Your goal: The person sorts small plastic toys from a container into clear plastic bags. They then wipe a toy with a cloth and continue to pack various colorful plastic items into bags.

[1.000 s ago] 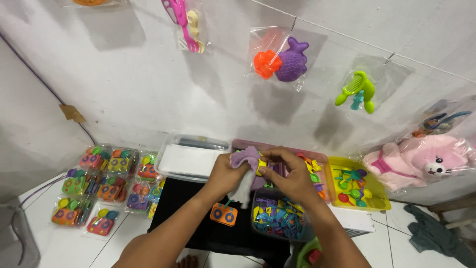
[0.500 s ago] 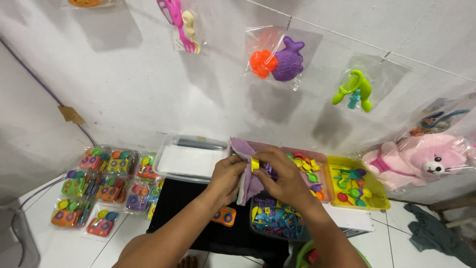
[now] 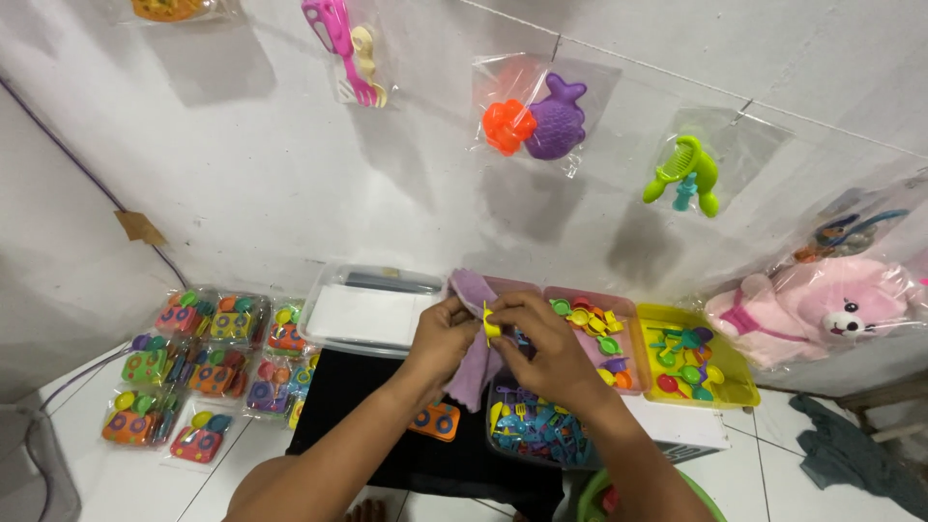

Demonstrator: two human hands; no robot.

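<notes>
- Two bare hands met at picture centre, above a black mat (image 3: 358,406).
- Left hand (image 3: 447,333) was closed on a lilac bag (image 3: 474,362), fingers pinching its upper edge; the bag hung down between the wrists.
- Right hand (image 3: 546,343) pinched a small yellow toy piece (image 3: 489,324) against the bag's top, fingers curled shut.
- At 6 o'clock of the hands sat a clear tub of blue and yellow toy cutlery (image 3: 536,425), with an orange toy block (image 3: 435,420) just beside it at 8 o'clock.
- At 3 o'clock lay a pink tray (image 3: 604,333) and then a yellow tray (image 3: 691,358), both full of small utensils.
- At 9 o'clock stood a clear lidded box (image 3: 362,309); beyond it lay packed toy sets (image 3: 193,367).
- At 12 o'clock hung a bagged purple fish mould (image 3: 556,121) on the wall.
</notes>
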